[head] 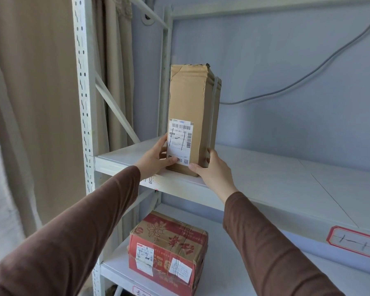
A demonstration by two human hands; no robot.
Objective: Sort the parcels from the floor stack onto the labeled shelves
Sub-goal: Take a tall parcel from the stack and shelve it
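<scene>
Head view: tall brown parcel (pixel 190 116), creased, white barcode label (pixel 180 138).

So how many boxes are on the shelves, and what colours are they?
Brown boxes: 1, the tall brown box standing on the upper shelf, held by the left hand and right hand.
Red boxes: 1, the red box on the lower shelf.
Total: 2 boxes.

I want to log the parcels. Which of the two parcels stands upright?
The plain brown parcel on the upper shelf, held by both hands, stands upright. The red printed parcel on the shelf below lies flat.
</scene>
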